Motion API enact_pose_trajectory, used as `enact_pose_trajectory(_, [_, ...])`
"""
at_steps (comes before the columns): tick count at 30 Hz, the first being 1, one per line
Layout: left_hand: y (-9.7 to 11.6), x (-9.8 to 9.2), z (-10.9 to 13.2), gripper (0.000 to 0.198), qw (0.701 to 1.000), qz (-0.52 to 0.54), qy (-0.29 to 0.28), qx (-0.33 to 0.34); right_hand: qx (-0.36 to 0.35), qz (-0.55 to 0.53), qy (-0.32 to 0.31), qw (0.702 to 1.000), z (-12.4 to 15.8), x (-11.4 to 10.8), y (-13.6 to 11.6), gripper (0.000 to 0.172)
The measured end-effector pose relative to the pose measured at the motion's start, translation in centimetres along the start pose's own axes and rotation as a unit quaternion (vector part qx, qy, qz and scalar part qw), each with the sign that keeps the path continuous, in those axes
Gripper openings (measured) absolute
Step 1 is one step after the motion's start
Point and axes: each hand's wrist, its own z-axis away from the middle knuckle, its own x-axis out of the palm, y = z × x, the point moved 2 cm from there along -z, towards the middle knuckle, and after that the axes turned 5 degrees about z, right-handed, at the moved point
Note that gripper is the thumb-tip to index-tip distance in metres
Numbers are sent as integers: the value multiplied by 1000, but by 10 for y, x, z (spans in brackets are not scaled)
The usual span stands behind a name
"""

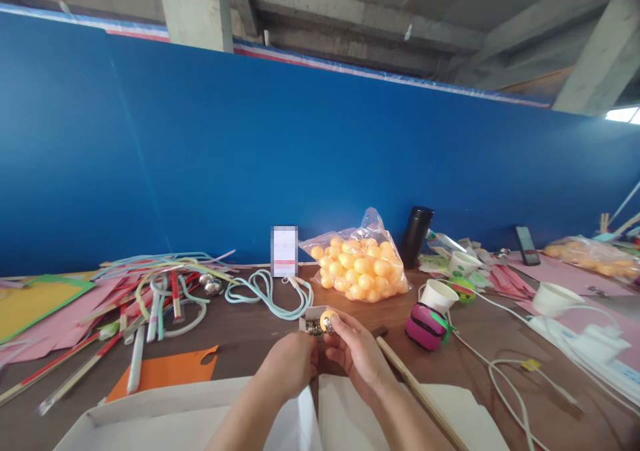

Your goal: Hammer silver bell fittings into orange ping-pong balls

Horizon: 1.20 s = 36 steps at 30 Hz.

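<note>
My right hand (357, 354) pinches a small orange ball (327, 319) between thumb and fingertips, just above a small white box (309, 315) of shiny metal pieces (314, 328). My left hand (290, 364) is curled closed right beside it, knuckles up; what its fingers hold is hidden. A clear plastic bag of orange balls (359, 267) lies behind the box near the blue wall.
Coloured tubes, sticks and paper sheets (150, 297) litter the left. A pale blue cord loop (270, 291), black bottle (417, 236), pink pouch (426, 325), white cups (439, 295), cables and a wooden stick (420, 391) lie right. White cardboard (190, 411) fronts me.
</note>
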Motion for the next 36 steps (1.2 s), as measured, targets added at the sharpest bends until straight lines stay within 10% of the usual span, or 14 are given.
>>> enact_pose_trajectory(16, [-2, -19, -8, 16, 981, 156, 105, -48, 0, -29, -4, 1000, 1, 1, -1, 39])
enact_pose_trajectory(27, [-1, -20, -15, 21, 812, 567, 112, -85, 39, -94, -31, 994, 6, 2, -1, 24])
enact_pose_trajectory(36, [4, -23, -11, 22, 807, 573, 129, -57, 50, -104, -61, 992, 5, 4, 0, 25])
